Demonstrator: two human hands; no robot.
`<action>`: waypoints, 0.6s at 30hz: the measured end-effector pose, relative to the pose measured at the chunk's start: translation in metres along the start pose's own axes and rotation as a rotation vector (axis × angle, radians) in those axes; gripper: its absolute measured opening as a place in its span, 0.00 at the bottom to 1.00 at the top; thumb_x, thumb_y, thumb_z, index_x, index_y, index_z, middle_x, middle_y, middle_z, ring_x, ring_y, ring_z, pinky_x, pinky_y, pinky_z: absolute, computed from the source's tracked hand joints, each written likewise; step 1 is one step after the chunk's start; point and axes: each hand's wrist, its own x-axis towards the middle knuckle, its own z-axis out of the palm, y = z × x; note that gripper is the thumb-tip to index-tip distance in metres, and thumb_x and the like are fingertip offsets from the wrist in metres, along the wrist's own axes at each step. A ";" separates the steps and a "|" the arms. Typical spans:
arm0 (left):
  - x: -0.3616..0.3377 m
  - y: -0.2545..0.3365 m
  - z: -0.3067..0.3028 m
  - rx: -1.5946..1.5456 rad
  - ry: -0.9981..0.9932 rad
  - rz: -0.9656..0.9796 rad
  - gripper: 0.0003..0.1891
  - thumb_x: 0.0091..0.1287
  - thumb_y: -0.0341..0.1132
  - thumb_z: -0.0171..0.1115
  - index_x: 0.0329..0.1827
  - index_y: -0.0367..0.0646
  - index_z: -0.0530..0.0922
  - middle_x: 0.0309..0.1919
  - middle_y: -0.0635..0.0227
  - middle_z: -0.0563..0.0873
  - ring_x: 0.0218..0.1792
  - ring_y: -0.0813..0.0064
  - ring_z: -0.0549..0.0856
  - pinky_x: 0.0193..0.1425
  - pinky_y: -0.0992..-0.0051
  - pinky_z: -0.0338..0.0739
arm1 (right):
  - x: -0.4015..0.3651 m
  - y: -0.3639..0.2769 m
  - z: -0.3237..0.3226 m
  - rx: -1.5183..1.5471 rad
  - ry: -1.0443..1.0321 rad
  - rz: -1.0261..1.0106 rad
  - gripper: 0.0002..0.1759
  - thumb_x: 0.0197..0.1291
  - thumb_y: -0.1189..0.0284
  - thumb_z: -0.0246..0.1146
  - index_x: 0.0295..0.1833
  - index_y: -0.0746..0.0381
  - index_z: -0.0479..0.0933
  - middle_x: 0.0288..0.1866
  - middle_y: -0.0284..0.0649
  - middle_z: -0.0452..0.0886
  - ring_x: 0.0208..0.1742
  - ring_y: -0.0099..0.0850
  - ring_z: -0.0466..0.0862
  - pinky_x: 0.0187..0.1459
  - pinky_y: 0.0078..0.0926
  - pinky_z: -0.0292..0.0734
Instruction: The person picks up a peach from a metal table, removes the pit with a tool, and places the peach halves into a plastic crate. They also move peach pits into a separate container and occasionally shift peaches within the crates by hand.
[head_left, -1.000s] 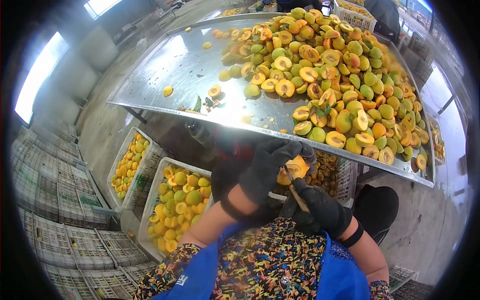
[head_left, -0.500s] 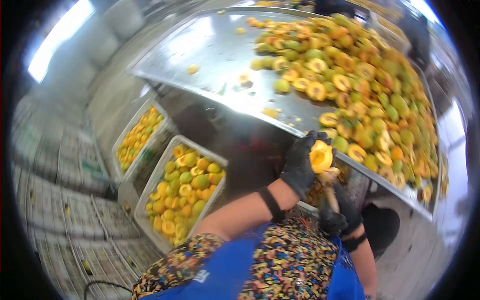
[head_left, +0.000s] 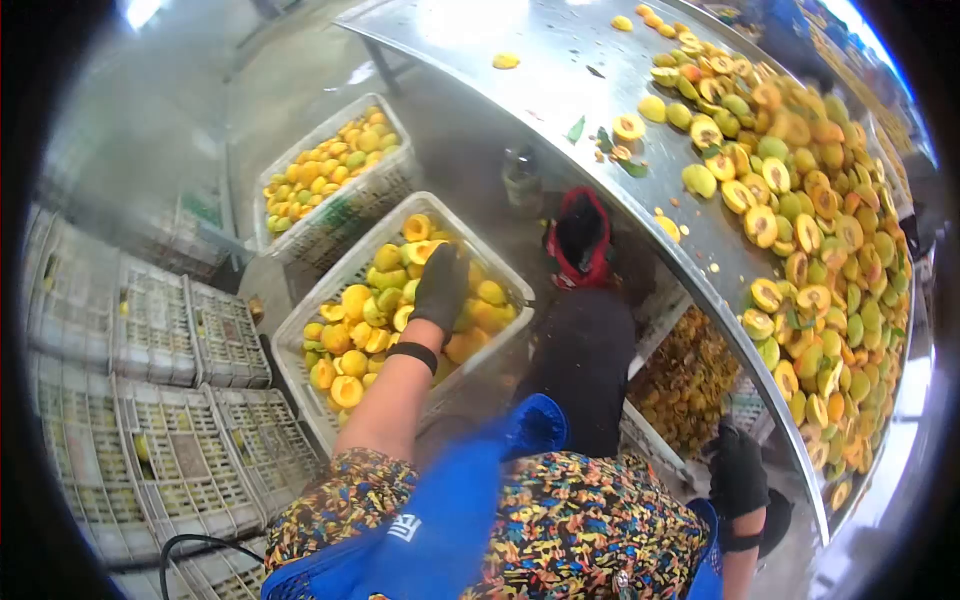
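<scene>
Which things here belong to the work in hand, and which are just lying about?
In use: left hand over the near crate of fruit halves; right hand beside the steel table; fruit pile on it; pits below it.
Lying about: red bag; bottle; empty crates.

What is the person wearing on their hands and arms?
The left hand and the right hand are both covered by black gloves. A black band circles each wrist just behind the glove. The forearms are uncovered. Higher up are short sleeves with a busy pattern in many colours, and a blue apron lies over the front.
</scene>
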 end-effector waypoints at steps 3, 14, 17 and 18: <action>-0.008 -0.050 0.081 0.308 -0.063 0.269 0.19 0.67 0.34 0.42 0.57 0.36 0.73 0.59 0.44 0.73 0.62 0.45 0.69 0.70 0.56 0.59 | 0.010 -0.004 -0.001 0.043 0.007 -0.077 0.15 0.58 0.73 0.56 0.51 0.65 0.74 0.36 0.44 0.81 0.35 0.41 0.80 0.37 0.35 0.76; -0.016 0.153 -0.047 -0.605 -0.206 0.578 0.14 0.67 0.30 0.56 0.54 0.38 0.77 0.53 0.60 0.82 0.54 0.69 0.81 0.60 0.72 0.73 | 0.040 -0.036 -0.044 0.191 -0.012 0.301 0.26 0.66 0.50 0.51 0.39 0.64 0.78 0.31 0.52 0.81 0.35 0.48 0.82 0.39 0.40 0.76; -0.059 0.252 -0.075 -0.493 -0.433 0.856 0.10 0.67 0.34 0.56 0.45 0.40 0.81 0.47 0.63 0.85 0.46 0.65 0.84 0.50 0.70 0.78 | 0.037 -0.040 -0.062 0.066 -0.163 0.314 0.22 0.66 0.56 0.50 0.41 0.62 0.80 0.38 0.49 0.83 0.43 0.46 0.84 0.41 0.42 0.78; -0.079 0.279 -0.076 -0.406 -0.386 0.989 0.10 0.66 0.35 0.57 0.43 0.41 0.82 0.44 0.65 0.86 0.42 0.64 0.85 0.47 0.68 0.78 | 0.033 -0.037 -0.063 0.008 -0.179 0.236 0.23 0.66 0.55 0.49 0.41 0.62 0.81 0.39 0.49 0.84 0.43 0.46 0.84 0.42 0.42 0.78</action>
